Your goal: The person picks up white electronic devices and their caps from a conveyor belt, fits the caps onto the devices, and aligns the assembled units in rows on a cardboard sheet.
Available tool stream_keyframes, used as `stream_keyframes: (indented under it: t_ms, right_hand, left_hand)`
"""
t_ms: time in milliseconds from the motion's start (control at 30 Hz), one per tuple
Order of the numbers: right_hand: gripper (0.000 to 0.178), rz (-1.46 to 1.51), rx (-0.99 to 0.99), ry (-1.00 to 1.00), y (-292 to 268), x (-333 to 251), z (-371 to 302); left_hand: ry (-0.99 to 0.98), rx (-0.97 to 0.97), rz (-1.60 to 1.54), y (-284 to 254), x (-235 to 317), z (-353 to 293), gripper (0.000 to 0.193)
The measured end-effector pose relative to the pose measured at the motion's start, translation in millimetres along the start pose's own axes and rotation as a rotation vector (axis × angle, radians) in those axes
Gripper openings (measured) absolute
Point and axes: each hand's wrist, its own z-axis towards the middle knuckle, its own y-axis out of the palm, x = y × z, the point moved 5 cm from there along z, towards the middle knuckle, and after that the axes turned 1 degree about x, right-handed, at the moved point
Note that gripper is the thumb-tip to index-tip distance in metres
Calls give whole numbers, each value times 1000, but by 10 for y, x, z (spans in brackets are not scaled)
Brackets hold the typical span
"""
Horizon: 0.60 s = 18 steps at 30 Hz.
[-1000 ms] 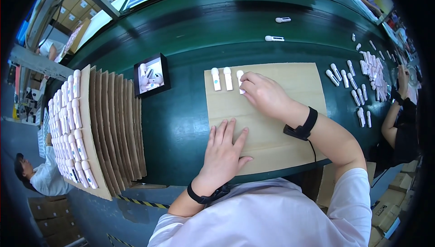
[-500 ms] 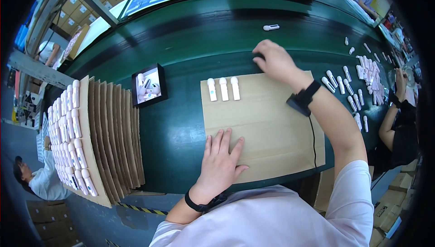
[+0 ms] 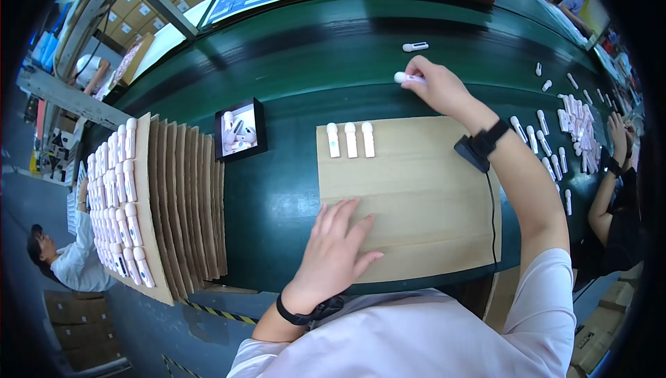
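My right hand (image 3: 438, 88) is closed around a small white round-headed device (image 3: 402, 77), held over the green surface beyond the cardboard sheet (image 3: 423, 190). The device's rounded end sticks out leftward from my fingertips. My left hand (image 3: 329, 252) lies flat on the sheet's near left part, fingers spread, holding nothing. Three similar white devices (image 3: 350, 140) stand side by side in a row at the sheet's far left corner, round heads pointing away from me. Another white device (image 3: 416, 47) with a dark strip lies farther off, beyond my right hand.
A stack of cardboard sheets (image 3: 184, 204) at the left bears rows of white devices (image 3: 125, 190). A black box (image 3: 261, 131) with loose devices stands beside it. At the right lie a device pile (image 3: 581, 131) and a co-worker's hand (image 3: 617, 131). A black cable (image 3: 493, 218) crosses the sheet's right side.
My right hand has closed on a white device; its fingers were apart before. The left hand still rests on the sheet. The whole view has shifted slightly.
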Motion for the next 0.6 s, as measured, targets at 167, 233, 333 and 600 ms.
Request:
stream_keyframes:
  t_ms: [167, 233, 333, 600]
  right_hand:
    - [25, 233, 43, -455, -113, -898, -877]
    - [26, 285, 27, -484, -194, -1144, -1197]
    - [27, 353, 29, -511, -237, -1349, -1512]
    - [24, 907, -20, -115, -148, -1245, -1964]
  left_hand:
    - [-13, 169, -273, -409, -22, 81, 53]
    - [-33, 292, -395, -538, 42, 154, 46]
    - [4, 346, -449, -529, 114, 240, 39]
    - [190, 333, -479, -509, 308, 214, 20]
